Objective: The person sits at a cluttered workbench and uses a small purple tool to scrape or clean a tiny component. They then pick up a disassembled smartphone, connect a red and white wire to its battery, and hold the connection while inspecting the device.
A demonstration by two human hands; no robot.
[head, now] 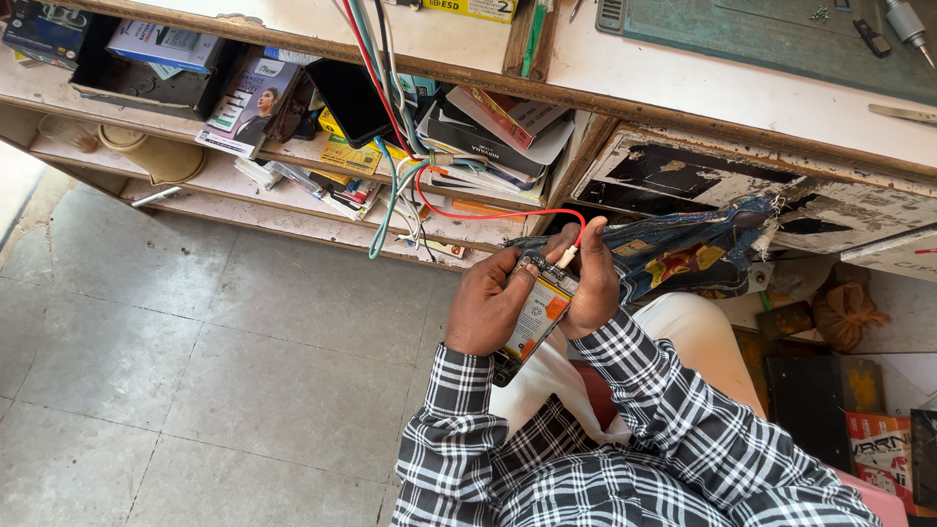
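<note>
My left hand point(485, 307) grips an opened phone point(535, 317) by its left edge, its back cover off so the white and orange battery and the dark circuit board show. My right hand point(591, 278) is closed around the phone's right side and pinches the pale tip of a red wire point(488, 216) against the board at the top. The red wire runs up from there into a bundle of cables point(390, 98) hanging over the shelf. Both sleeves are black and white checked.
A worn wooden bench with shelves point(293, 224) holds stacked booklets, boxes and a dark tablet point(349, 98). A blue patterned cloth bag point(683, 249) hangs right of my hands. A green mat point(781, 44) with tools lies on the benchtop. Grey tiled floor point(176, 371) is at left.
</note>
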